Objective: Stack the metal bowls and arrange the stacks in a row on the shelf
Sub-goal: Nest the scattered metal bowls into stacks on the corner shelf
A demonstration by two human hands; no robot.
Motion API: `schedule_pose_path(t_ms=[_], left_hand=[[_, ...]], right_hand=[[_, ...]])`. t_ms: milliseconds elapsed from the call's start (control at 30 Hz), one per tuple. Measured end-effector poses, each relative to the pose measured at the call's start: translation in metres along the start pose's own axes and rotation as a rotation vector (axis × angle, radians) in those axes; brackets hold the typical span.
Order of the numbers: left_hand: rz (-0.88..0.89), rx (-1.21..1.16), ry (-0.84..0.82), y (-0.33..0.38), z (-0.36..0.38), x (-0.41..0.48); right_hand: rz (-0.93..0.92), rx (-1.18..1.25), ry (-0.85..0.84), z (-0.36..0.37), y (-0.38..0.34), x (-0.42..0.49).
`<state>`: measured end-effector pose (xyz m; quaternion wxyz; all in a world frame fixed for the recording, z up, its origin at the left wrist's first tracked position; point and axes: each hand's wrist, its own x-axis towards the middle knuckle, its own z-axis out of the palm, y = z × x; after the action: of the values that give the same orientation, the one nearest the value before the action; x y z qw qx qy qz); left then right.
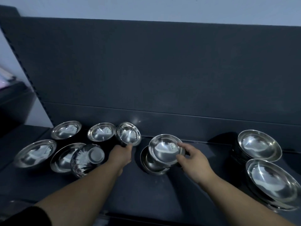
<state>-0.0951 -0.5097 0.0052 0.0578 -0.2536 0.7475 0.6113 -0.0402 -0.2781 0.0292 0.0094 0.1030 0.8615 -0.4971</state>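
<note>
R hand (194, 162) grips a small steel bowl (165, 148) by its rim, tilted, just above the center stack (152, 165) on the dark shelf (130, 190). L hand (122, 154), farther back, pinches a tilted small bowl (128, 133) w/ fingertips, beside loose bowls (100, 132) at left; two stacks of wide bowls (260, 146) sit at right.

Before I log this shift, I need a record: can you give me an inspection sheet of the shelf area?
Surface: dark shelf, dim light.
Job's things: loose bowls at left, one overturned bowl; centre stack; two stacks at right.
Clutter: nothing seen.
Grips: left hand holds a tilted bowl; right hand holds a bowl over the centre stack.
Cables: nothing seen.
Surroundings: dark back panel, pale wall above.
</note>
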Motion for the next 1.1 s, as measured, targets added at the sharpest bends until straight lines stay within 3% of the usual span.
schedule_pose_path(t_ms=[333,600,700,800,900,1033,1100], left_hand=[[-0.135,-0.255,0.015,0.007,0.004,0.041],[0.124,-0.254,0.048,0.027,-0.005,0.004],[0.135,-0.214,-0.022,0.025,-0.012,-0.011],[0.124,-0.197,-0.129,0.02,-0.017,-0.033],[0.119,-0.157,-0.189,0.017,-0.021,-0.051],[0.144,-0.079,-0.285,0.016,-0.03,-0.071],[0.203,-0.01,-0.276,0.013,-0.041,-0.075]], right_hand=[[-0.064,-0.066,-0.031,0.011,-0.006,-0.001],[-0.096,-0.154,-0.065,0.018,-0.012,0.003],[-0.115,-0.21,-0.078,0.019,-0.014,0.005],[-0.176,-0.238,0.037,0.019,-0.014,0.005],[-0.156,-0.079,0.112,0.018,-0.024,0.004],[-0.084,0.165,-0.001,0.025,-0.046,0.002],[-0.059,0.173,-0.03,0.03,-0.05,0.001]])
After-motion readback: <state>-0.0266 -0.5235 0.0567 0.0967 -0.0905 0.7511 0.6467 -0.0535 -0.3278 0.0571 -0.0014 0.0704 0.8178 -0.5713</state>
